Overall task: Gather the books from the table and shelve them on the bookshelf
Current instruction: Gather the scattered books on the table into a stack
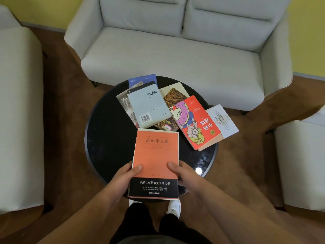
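Head view: left hand [121,180] and right hand [186,176] curl fingers [138,168] round the near end of the orange book [155,155], seemingly to lift it.

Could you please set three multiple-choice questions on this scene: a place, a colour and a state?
1. Where is the red cartoon book? A. shelf B. round table C. box
2. Colour of the band at the near end of the orange book? A. green B. white C. black
3. The orange book is held by: A. both hands B. one hand C. nothing
Answers: 1 B, it lies on the dark tabletop; 2 C, black with white print; 3 A, left hand and right hand each grip a side.
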The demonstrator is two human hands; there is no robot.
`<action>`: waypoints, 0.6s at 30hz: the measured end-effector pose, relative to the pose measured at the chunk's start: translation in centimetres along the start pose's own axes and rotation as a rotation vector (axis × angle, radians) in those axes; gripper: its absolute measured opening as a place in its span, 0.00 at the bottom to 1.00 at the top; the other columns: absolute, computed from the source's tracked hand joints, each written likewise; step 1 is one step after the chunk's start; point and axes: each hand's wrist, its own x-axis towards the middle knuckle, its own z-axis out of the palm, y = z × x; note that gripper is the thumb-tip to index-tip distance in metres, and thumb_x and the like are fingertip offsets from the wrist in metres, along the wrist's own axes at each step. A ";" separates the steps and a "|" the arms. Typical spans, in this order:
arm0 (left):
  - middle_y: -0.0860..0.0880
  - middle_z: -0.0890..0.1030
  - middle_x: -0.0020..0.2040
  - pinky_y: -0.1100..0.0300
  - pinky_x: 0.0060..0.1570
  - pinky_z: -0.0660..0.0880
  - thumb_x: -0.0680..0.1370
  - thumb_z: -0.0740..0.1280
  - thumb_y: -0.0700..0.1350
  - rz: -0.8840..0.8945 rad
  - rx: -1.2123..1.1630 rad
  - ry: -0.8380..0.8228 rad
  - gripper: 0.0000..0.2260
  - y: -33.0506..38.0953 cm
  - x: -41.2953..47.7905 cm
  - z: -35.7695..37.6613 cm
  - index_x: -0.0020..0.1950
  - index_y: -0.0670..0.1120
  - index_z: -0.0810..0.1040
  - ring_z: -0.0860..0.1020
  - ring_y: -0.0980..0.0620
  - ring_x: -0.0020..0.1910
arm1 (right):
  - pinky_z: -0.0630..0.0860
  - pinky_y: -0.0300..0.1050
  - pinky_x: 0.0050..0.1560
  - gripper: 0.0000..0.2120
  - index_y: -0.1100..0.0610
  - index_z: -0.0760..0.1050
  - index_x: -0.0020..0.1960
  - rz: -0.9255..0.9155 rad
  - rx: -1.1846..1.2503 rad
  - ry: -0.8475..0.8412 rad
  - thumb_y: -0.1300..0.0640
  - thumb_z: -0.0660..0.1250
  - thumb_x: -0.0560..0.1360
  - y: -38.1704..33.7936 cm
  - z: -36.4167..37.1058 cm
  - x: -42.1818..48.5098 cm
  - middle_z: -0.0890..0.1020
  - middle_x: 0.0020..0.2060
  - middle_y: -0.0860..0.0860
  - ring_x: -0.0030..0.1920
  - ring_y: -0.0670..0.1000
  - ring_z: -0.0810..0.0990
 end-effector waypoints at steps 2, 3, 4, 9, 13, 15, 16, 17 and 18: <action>0.49 0.86 0.55 0.48 0.51 0.80 0.62 0.75 0.68 -0.032 0.003 0.019 0.38 0.3 0.0 0.0 0.68 0.55 0.72 0.86 0.47 0.51 | 0.80 0.46 0.59 0.28 0.53 0.70 0.71 0.021 -0.045 -0.022 0.39 0.68 0.78 -0.5 -0.2 -0.1 0.86 0.59 0.49 0.59 0.49 0.85; 0.48 0.86 0.55 0.47 0.50 0.81 0.65 0.74 0.65 -0.049 0.007 0.036 0.36 0.6 0.1 0.1 0.70 0.55 0.70 0.86 0.47 0.50 | 0.79 0.51 0.65 0.29 0.54 0.69 0.72 0.029 -0.069 -0.025 0.39 0.67 0.78 -0.6 -0.4 -0.2 0.85 0.61 0.51 0.61 0.51 0.84; 0.47 0.84 0.58 0.46 0.49 0.82 0.70 0.74 0.60 -0.055 0.021 0.057 0.34 1.1 0.2 0.4 0.73 0.56 0.67 0.86 0.47 0.49 | 0.77 0.54 0.68 0.30 0.55 0.69 0.72 0.033 -0.101 -0.024 0.39 0.68 0.78 -0.8 -0.5 -0.2 0.84 0.62 0.51 0.62 0.52 0.83; 0.48 0.59 0.80 0.44 0.70 0.68 0.74 0.71 0.55 0.238 0.499 0.443 0.41 6.6 2.0 2.9 0.81 0.54 0.51 0.65 0.45 0.76 | 0.76 0.53 0.64 0.12 0.48 0.75 0.60 -0.046 -0.207 0.090 0.43 0.63 0.82 -3.6 -2.9 0.1 0.81 0.60 0.50 0.60 0.53 0.80; 0.48 0.55 0.82 0.44 0.78 0.47 0.76 0.59 0.66 0.538 1.124 0.450 0.36 9.7 3.9 4.8 0.80 0.53 0.58 0.50 0.46 0.81 | 0.79 0.55 0.63 0.10 0.51 0.75 0.60 -0.116 -0.208 0.273 0.48 0.66 0.82 -7.3 -6.0 1.8 0.80 0.57 0.53 0.58 0.56 0.81; 0.49 0.62 0.79 0.45 0.78 0.44 0.75 0.50 0.69 0.574 1.322 0.415 0.35 9.9 4.4 5.7 0.78 0.54 0.63 0.55 0.47 0.80 | 0.81 0.54 0.60 0.07 0.48 0.75 0.57 -0.148 -0.273 0.351 0.48 0.67 0.81 -9.0 -7.6 3.0 0.79 0.56 0.51 0.57 0.53 0.81; 0.50 0.66 0.77 0.44 0.78 0.44 0.74 0.48 0.69 0.578 1.374 0.404 0.35 9.8 4.6 6.0 0.76 0.54 0.65 0.58 0.48 0.78 | 0.82 0.50 0.55 0.07 0.47 0.75 0.57 -0.154 -0.307 0.392 0.47 0.67 0.81 -9.8 -8.5 3.7 0.79 0.57 0.48 0.55 0.51 0.81; 0.51 0.69 0.75 0.44 0.77 0.46 0.74 0.48 0.69 0.581 1.407 0.405 0.34 9.5 4.7 6.2 0.75 0.55 0.67 0.61 0.49 0.76 | 0.82 0.44 0.47 0.08 0.46 0.74 0.58 -0.142 -0.348 0.428 0.47 0.67 0.81 -10.6 -9.4 4.4 0.79 0.57 0.47 0.52 0.49 0.82; 0.51 0.71 0.73 0.44 0.77 0.48 0.74 0.48 0.69 0.581 1.425 0.415 0.33 9.2 4.8 6.2 0.73 0.55 0.68 0.63 0.49 0.75 | 0.80 0.39 0.40 0.10 0.45 0.73 0.60 -0.120 -0.406 0.462 0.46 0.67 0.81 -11.2 -10.4 5.1 0.79 0.57 0.46 0.48 0.47 0.82</action>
